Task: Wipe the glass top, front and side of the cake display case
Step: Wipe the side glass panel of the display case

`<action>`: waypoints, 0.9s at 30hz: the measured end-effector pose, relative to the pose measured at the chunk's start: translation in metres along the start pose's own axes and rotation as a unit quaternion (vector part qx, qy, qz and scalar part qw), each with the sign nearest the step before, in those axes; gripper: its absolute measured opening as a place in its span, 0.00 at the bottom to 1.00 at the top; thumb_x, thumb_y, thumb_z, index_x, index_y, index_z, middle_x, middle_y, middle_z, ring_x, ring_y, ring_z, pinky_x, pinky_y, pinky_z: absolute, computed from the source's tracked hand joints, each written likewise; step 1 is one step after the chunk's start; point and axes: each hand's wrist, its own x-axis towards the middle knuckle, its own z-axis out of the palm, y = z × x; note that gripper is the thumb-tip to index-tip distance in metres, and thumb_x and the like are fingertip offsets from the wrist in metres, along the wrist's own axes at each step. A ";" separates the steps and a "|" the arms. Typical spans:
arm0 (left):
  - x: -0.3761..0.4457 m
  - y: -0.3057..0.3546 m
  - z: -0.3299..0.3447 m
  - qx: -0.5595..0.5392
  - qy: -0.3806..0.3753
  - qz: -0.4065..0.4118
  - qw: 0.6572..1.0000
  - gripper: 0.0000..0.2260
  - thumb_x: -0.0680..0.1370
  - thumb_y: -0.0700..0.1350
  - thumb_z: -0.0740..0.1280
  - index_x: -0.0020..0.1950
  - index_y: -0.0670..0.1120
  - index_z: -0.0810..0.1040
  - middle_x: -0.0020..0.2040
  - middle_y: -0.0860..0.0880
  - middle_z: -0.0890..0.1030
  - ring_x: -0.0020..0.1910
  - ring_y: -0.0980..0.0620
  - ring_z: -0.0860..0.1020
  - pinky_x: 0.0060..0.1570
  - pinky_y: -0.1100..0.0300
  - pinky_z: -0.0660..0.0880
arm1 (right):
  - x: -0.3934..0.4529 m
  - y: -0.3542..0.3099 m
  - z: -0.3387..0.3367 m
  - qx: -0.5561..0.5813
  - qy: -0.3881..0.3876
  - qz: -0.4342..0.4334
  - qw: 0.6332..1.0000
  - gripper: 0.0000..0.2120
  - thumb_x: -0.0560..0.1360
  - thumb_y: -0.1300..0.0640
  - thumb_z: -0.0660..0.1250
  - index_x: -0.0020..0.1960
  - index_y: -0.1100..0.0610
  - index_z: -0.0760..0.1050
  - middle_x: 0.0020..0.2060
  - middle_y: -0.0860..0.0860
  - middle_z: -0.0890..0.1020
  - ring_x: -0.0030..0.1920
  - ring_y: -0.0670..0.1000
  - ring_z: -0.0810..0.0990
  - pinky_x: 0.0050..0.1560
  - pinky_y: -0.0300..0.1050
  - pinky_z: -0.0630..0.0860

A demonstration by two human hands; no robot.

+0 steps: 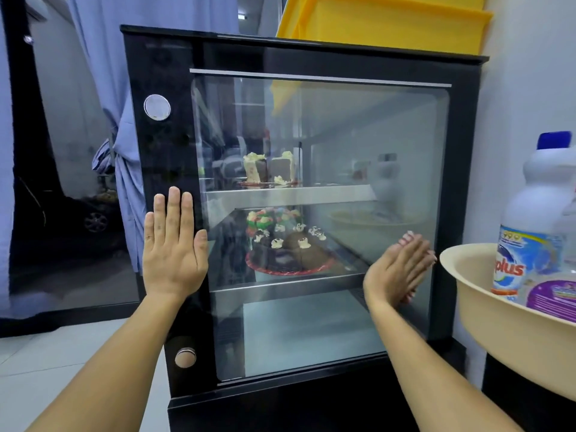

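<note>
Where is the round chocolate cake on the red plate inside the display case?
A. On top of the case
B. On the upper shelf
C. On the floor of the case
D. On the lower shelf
D: the chocolate cake sits on the lower shelf, below the cake slices on the upper one.

The glass pane (343, 151) above both hands lies open to a sweep, while at the right a beige basin (486, 322) holding a white bottle (536, 213) crowds the case's right edge, and the left side beside the curtain (124, 169) stands free
</note>
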 end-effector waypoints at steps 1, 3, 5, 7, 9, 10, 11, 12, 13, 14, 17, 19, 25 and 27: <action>0.000 0.000 0.000 0.002 -0.001 0.000 1.000 0.30 0.85 0.51 0.52 0.86 0.44 0.47 0.86 0.45 0.46 0.85 0.44 0.43 0.83 0.47 0.42 | -0.002 -0.003 0.002 -0.016 -0.022 -0.068 0.997 0.31 0.85 0.43 0.41 0.84 0.56 0.51 0.84 0.55 0.52 0.84 0.60 0.46 0.82 0.57 0.42; -0.001 0.000 0.000 0.002 -0.001 0.003 1.000 0.30 0.85 0.51 0.52 0.86 0.44 0.47 0.86 0.45 0.46 0.85 0.44 0.43 0.83 0.47 0.42 | 0.015 -0.021 0.008 -0.052 -0.046 -0.228 0.971 0.29 0.87 0.46 0.42 0.85 0.56 0.51 0.84 0.56 0.52 0.84 0.59 0.45 0.82 0.53 0.38; 0.000 -0.001 0.001 0.005 0.000 0.003 1.000 0.30 0.85 0.51 0.51 0.86 0.44 0.48 0.86 0.45 0.46 0.85 0.44 0.43 0.83 0.47 0.42 | 0.045 -0.043 0.011 -0.067 -0.033 -0.289 0.954 0.28 0.87 0.46 0.43 0.85 0.54 0.50 0.84 0.54 0.51 0.84 0.59 0.46 0.82 0.52 0.37; 0.000 -0.001 0.001 0.002 -0.003 0.003 1.000 0.30 0.85 0.51 0.51 0.86 0.44 0.48 0.86 0.46 0.46 0.85 0.45 0.43 0.83 0.48 0.41 | 0.072 -0.051 0.010 -0.056 -0.005 -0.217 0.975 0.28 0.87 0.46 0.42 0.85 0.52 0.48 0.84 0.52 0.50 0.84 0.57 0.45 0.82 0.54 0.40; -0.001 0.001 -0.001 0.003 -0.005 0.001 1.000 0.30 0.85 0.51 0.51 0.86 0.44 0.48 0.86 0.46 0.45 0.85 0.45 0.43 0.83 0.48 0.41 | 0.087 -0.042 0.008 -0.025 0.028 -0.081 0.996 0.28 0.86 0.45 0.42 0.85 0.51 0.48 0.84 0.52 0.50 0.84 0.56 0.45 0.83 0.57 0.42; -0.001 0.001 -0.001 0.004 -0.004 -0.001 1.000 0.30 0.85 0.51 0.51 0.86 0.44 0.48 0.86 0.46 0.45 0.85 0.45 0.43 0.83 0.47 0.41 | 0.086 -0.037 0.008 0.000 0.044 -0.001 0.999 0.28 0.86 0.45 0.43 0.85 0.51 0.49 0.84 0.52 0.50 0.84 0.56 0.45 0.82 0.58 0.43; -0.001 0.001 -0.001 0.003 -0.003 -0.002 1.000 0.30 0.85 0.51 0.51 0.86 0.44 0.48 0.86 0.46 0.45 0.85 0.45 0.43 0.83 0.48 0.41 | 0.081 -0.035 0.007 0.028 0.049 0.080 0.995 0.28 0.87 0.46 0.44 0.85 0.51 0.49 0.85 0.52 0.50 0.84 0.57 0.45 0.82 0.59 0.43; -0.001 0.001 -0.002 0.001 -0.003 -0.002 1.000 0.30 0.85 0.51 0.51 0.86 0.44 0.48 0.86 0.46 0.45 0.85 0.45 0.43 0.83 0.48 0.41 | 0.072 -0.037 0.007 0.047 0.044 0.141 0.988 0.28 0.87 0.46 0.44 0.85 0.52 0.48 0.85 0.52 0.49 0.84 0.57 0.44 0.82 0.59 0.42; -0.001 0.002 -0.002 0.000 -0.002 0.000 1.000 0.30 0.85 0.51 0.51 0.86 0.44 0.48 0.86 0.46 0.45 0.85 0.45 0.43 0.83 0.48 0.41 | 0.063 -0.042 0.007 0.050 0.041 0.157 0.986 0.29 0.86 0.46 0.44 0.85 0.52 0.47 0.85 0.53 0.47 0.84 0.57 0.43 0.82 0.59 0.41; -0.001 0.002 -0.001 0.001 -0.003 0.000 1.000 0.30 0.85 0.51 0.51 0.86 0.44 0.48 0.86 0.46 0.45 0.85 0.45 0.43 0.83 0.47 0.41 | 0.056 -0.049 0.009 0.036 0.037 0.126 0.991 0.29 0.86 0.46 0.43 0.85 0.53 0.46 0.85 0.53 0.47 0.84 0.58 0.42 0.82 0.59 0.40; -0.002 0.001 -0.001 -0.002 -0.004 0.001 1.000 0.30 0.85 0.52 0.50 0.86 0.44 0.48 0.86 0.46 0.45 0.85 0.45 0.43 0.83 0.47 0.42 | 0.058 -0.071 0.013 -0.032 -0.006 -0.139 0.990 0.28 0.86 0.46 0.42 0.85 0.52 0.45 0.85 0.52 0.47 0.84 0.56 0.41 0.82 0.54 0.38; -0.001 0.001 -0.001 -0.004 -0.005 0.002 1.000 0.30 0.85 0.52 0.50 0.86 0.44 0.48 0.86 0.46 0.45 0.85 0.45 0.43 0.83 0.47 0.42 | 0.079 -0.081 0.014 -0.051 -0.015 -0.233 0.971 0.27 0.87 0.46 0.42 0.85 0.50 0.45 0.85 0.50 0.48 0.84 0.55 0.43 0.82 0.51 0.37; -0.001 0.000 -0.002 -0.008 -0.001 0.003 1.000 0.30 0.85 0.52 0.51 0.86 0.44 0.49 0.86 0.47 0.45 0.85 0.45 0.43 0.83 0.47 0.42 | 0.118 -0.065 0.001 0.025 0.057 0.010 0.998 0.29 0.85 0.45 0.44 0.85 0.50 0.53 0.84 0.51 0.54 0.84 0.56 0.49 0.82 0.57 0.45; -0.001 0.000 -0.001 -0.008 0.000 0.002 1.000 0.30 0.85 0.52 0.51 0.86 0.44 0.49 0.86 0.47 0.45 0.85 0.45 0.44 0.83 0.47 0.42 | 0.116 -0.051 -0.005 0.060 0.078 0.079 0.992 0.28 0.85 0.46 0.46 0.84 0.51 0.55 0.84 0.51 0.55 0.84 0.56 0.49 0.82 0.57 0.45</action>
